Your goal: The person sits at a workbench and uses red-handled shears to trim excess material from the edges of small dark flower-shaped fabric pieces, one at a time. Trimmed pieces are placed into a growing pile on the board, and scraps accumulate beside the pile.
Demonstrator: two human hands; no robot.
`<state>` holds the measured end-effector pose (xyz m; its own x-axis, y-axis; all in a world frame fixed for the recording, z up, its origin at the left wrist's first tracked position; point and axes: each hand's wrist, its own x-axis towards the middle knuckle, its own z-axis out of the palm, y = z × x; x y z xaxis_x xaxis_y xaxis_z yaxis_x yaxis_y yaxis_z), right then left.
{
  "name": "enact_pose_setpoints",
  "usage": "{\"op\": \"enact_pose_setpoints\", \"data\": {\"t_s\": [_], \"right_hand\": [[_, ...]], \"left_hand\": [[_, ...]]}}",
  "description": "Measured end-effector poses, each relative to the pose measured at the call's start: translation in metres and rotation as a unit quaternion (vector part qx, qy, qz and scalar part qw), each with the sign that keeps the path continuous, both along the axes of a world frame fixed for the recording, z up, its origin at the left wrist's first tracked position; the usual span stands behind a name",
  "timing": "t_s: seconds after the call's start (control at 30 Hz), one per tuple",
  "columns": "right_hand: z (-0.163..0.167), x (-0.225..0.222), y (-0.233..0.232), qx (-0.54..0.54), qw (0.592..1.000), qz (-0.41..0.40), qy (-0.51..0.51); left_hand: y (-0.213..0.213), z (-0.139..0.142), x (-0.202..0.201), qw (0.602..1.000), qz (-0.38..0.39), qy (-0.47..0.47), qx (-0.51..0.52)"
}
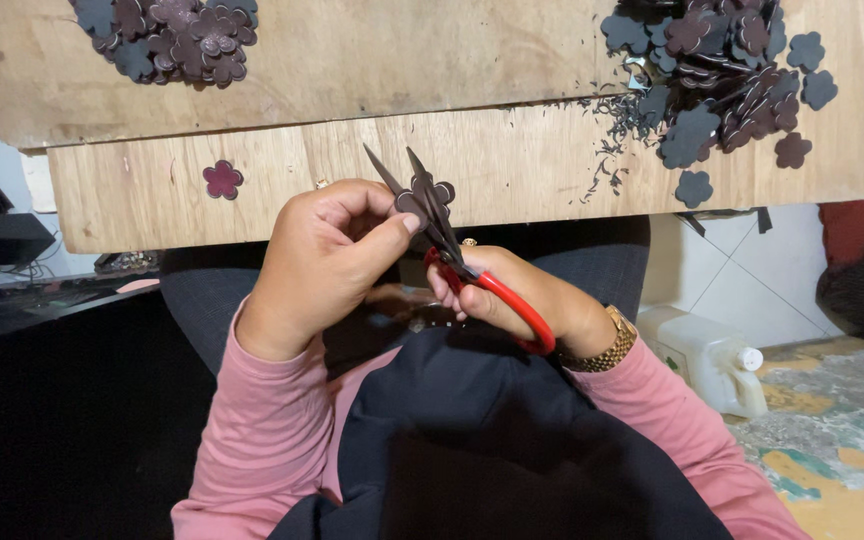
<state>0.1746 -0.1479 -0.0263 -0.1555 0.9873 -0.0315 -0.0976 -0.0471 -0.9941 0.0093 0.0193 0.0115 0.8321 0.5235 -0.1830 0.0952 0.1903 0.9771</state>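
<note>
Your left hand (322,262) pinched a dark flower cutout (426,196) at centre frame; your right hand (512,295) gripped red-handled scissors (452,240), blades parted, mid-trim; closing them cleanly along the petal edge seemed next.

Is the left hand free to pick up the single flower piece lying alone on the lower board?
Probably not right now. The left hand is pinching a dark flower piece against the scissors. The single flower piece lies uncovered nearby, so nothing else blocks the way.

Red-handled scissors (472,270), dark maroon flower cutouts (427,197), pink sleeves (272,430), a gold watch (602,350), pale wooden board (512,165).
</note>
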Motion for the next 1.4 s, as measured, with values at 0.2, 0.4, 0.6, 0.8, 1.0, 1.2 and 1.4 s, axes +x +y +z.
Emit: {"op": "enact_pose_setpoints", "data": {"t_s": [0.2,0.4,0.6,0.8,1.0,1.2,1.4], "right_hand": [[0.001,-0.001,0.000,-0.027,0.999,-0.005,0.027],[0.003,-0.001,0.001,-0.016,1.000,-0.014,0.012],[0.002,-0.002,0.000,-0.033,0.999,-0.030,0.015],[-0.003,-0.004,-0.001,-0.050,0.998,-0.040,0.028],[-0.006,-0.008,0.000,-0.034,0.998,-0.059,-0.008],[-0.007,-0.009,0.003,0.010,0.997,-0.069,-0.015],[-0.010,-0.008,0.000,-0.037,0.996,-0.084,-0.011]], "left_hand": [[0.001,0.000,0.001,1.000,-0.003,0.001,0.005],[0.001,-0.002,0.001,1.000,0.003,0.003,0.006],[-0.001,-0.004,0.002,1.000,0.007,-0.007,0.005],[-0.001,-0.007,0.003,1.000,0.010,-0.018,0.000],[-0.003,-0.008,0.006,0.999,0.018,-0.035,-0.028],[-0.006,-0.008,0.009,0.998,0.004,-0.049,-0.032],[-0.008,-0.010,0.012,0.999,0.018,-0.042,-0.005]]}}
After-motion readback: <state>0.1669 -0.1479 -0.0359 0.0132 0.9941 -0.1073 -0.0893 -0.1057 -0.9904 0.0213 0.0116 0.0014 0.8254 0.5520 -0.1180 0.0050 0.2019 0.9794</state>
